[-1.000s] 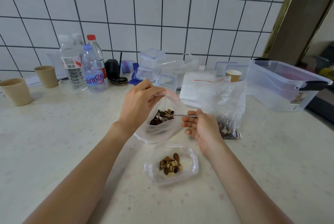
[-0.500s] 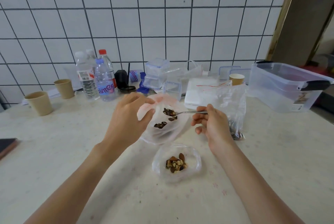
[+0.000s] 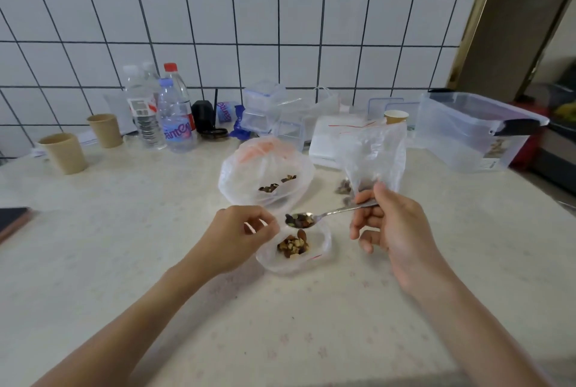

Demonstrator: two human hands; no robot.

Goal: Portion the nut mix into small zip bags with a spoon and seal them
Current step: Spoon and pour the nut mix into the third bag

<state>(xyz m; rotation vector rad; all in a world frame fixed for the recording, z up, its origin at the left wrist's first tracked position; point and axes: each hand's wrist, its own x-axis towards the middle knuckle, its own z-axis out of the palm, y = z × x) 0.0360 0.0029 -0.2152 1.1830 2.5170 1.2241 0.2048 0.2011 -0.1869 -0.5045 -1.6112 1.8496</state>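
A small clear zip bag (image 3: pixel 321 247) with nuts in it lies open on the counter in front of me. My left hand (image 3: pixel 246 235) pinches its left rim. My right hand (image 3: pixel 392 227) grips a metal spoon (image 3: pixel 314 218) loaded with nut mix, its bowl just above the small bag's mouth. Behind them sits a bigger clear bag (image 3: pixel 265 174) holding some nut mix, with no hand on it. A further clear bag (image 3: pixel 374 159) with nuts at its bottom stands behind my right hand.
Water bottles (image 3: pixel 162 115), two paper cups (image 3: pixel 65 152), small clear boxes (image 3: pixel 265 106) and a white box (image 3: pixel 330 143) line the tiled wall. A large clear tub (image 3: pixel 467 130) stands at the right. A dark phone (image 3: pixel 12 221) lies at the left edge.
My left hand let go of the bigger bag, which now sits on the counter, and moved down to the small bag. The loaded spoon came out and down over the small bag.
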